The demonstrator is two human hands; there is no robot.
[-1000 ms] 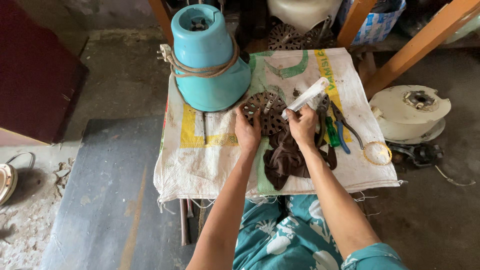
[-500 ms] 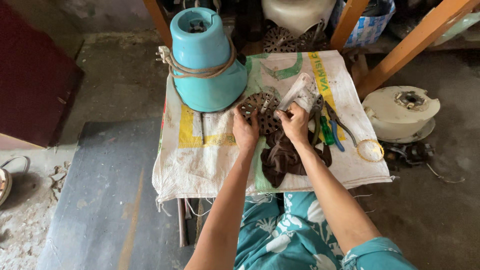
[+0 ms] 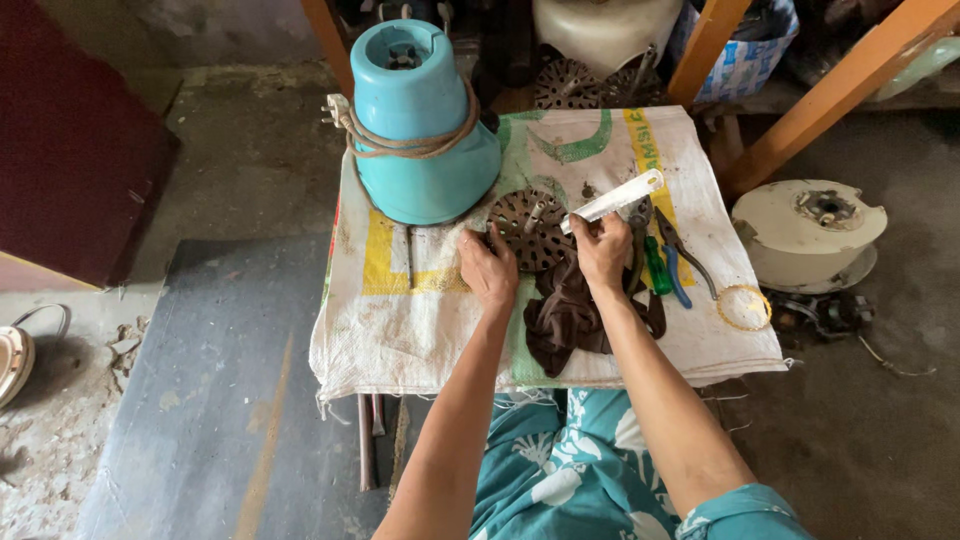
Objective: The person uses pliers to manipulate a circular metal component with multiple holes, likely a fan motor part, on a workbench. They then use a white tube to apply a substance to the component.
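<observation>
Perforated disc under left hand; teal base beside.

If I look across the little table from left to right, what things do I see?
Teal blender base → left hand → round rusty disc with holes → right hand holding a white tool → pliers → yellow ring.

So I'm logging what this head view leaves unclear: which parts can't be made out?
- Near edge of the perforated metal disc: covered by the left hand and right hand.
- Handle of the white tool: wrapped inside the right hand.
- Pliers: jaws partly behind that hand.
- White round housing at the top: cut off by the frame edge.
- Blue appliance base: inside of its top opening too small to read.
</observation>
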